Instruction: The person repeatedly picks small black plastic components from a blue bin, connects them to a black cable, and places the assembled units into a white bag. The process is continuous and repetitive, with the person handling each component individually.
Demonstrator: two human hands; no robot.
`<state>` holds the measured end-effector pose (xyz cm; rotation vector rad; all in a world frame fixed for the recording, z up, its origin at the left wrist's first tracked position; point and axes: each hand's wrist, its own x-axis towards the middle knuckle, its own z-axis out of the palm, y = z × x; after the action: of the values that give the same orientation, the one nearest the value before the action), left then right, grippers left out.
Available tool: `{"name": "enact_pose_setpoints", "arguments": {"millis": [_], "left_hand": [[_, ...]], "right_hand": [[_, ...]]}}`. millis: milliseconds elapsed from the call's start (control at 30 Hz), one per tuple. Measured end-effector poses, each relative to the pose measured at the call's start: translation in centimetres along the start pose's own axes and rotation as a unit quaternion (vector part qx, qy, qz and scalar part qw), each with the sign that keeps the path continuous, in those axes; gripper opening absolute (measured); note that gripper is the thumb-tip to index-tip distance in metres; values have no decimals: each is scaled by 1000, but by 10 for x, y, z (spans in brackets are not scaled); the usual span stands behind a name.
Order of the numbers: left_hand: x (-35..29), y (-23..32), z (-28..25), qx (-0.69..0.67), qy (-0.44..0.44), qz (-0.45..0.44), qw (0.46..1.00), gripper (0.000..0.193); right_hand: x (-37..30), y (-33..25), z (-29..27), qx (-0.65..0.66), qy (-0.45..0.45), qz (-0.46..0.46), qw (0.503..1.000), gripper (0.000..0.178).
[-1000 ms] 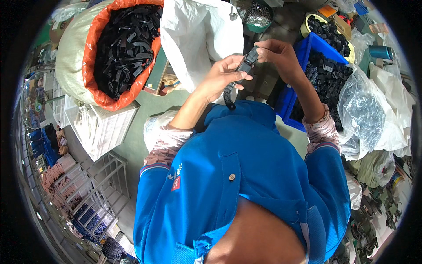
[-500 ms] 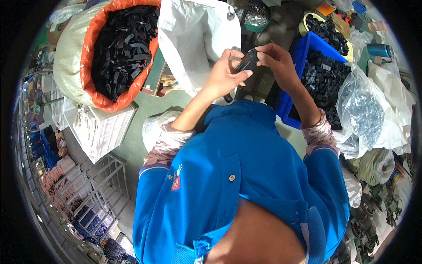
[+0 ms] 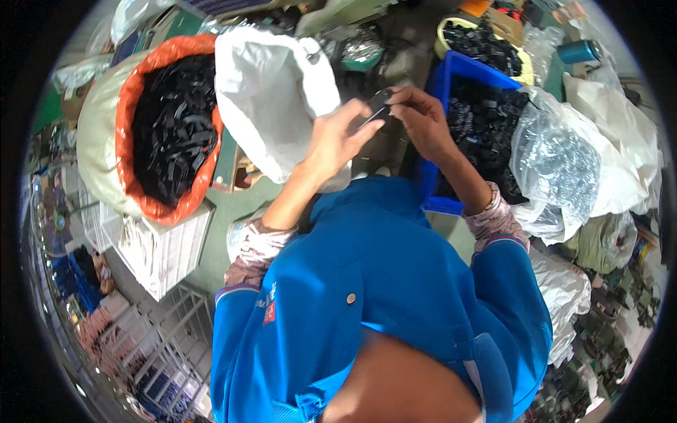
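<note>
Between my two hands is a small black plastic part (image 3: pixel 381 103), a thin edge of it catching the light. My left hand (image 3: pixel 340 138) grips its near side with thumb and fingers. On the other side, the fingertips of my right hand (image 3: pixel 424 121) pinch its far end. Just left of my left hand stands a white sack (image 3: pixel 271 92) with its mouth open, pale inside. Near my right forearm is a blue crate (image 3: pixel 442 106) holding many black plastic parts (image 3: pixel 486 127).
At the left, a big sack with an orange rim (image 3: pixel 127 134) is full of curved black pieces, beside a white plastic crate (image 3: pixel 176 254). A yellow tub (image 3: pixel 443 44) of black parts is far right. A clear bag (image 3: pixel 560 158) of shiny small items lies beside the blue crate.
The view has shifted, so the surroundings sit further left and mostly lower. Both hands still hold the black part, which now appears turned more edge-on.
</note>
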<state>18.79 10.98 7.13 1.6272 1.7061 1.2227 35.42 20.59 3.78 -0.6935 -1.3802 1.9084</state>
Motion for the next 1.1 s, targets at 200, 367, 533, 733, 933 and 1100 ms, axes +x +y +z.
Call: {"name": "enact_pose_setpoints", "arguments": {"millis": [200, 367, 533, 733, 933, 1100], "left_hand": [[-6, -9, 7, -5, 11, -71, 997, 25], [-22, -9, 14, -79, 43, -118, 989, 28], [-35, -12, 12, -103, 72, -123, 984, 31], [-25, -8, -12, -217, 70, -140, 964, 24], [-2, -32, -29, -216, 17, -93, 972, 25], [-2, -33, -41, -172, -9, -27, 985, 27]], "right_hand": [[40, -33, -52, -143, 25, -37, 989, 21], [115, -48, -173, -656, 325, -92, 675, 22], [136, -35, -202, -768, 251, -21, 588, 25], [105, -57, -147, -588, 215, -157, 764, 29], [20, -54, -9, -168, -14, -30, 985, 23], [15, -39, 27, -150, -3, -34, 988, 26]]}}
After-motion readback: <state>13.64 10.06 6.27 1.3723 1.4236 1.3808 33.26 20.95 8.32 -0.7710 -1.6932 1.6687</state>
